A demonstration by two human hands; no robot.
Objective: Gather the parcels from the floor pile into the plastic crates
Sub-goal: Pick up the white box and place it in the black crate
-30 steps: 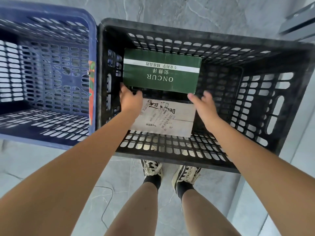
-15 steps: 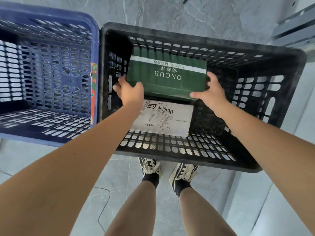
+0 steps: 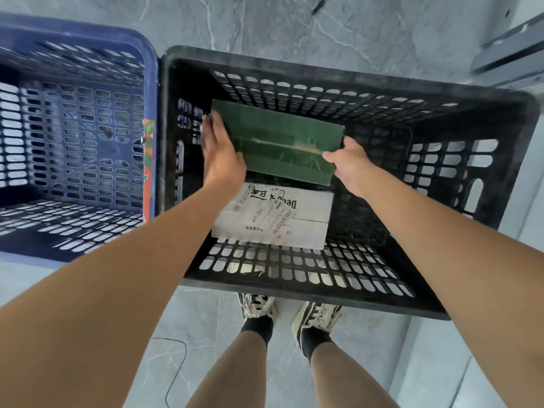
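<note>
A green box (image 3: 279, 139) lies inside the black crate (image 3: 347, 75), its taped face turned up. My left hand (image 3: 220, 156) lies flat with straight fingers along the box's left edge. My right hand (image 3: 347, 164) grips its near right corner, thumb on top. A white parcel (image 3: 273, 216) with printed labels sits on the crate floor just in front of the green box, partly under my left wrist. The blue crate (image 3: 73, 39) stands beside the black one on the left and holds nothing that I can see.
Both crates stand on grey marble floor (image 3: 294, 25). My two feet in pale sneakers (image 3: 288, 310) are right behind the black crate's near wall. A thin cable (image 3: 176, 366) runs across the floor at the lower left. A grey metal frame (image 3: 512, 45) sits at the upper right.
The green box has been tipped over: its printed face showed before, its taped face shows now. My left hand went from the box's corner to lying flat on its left edge.
</note>
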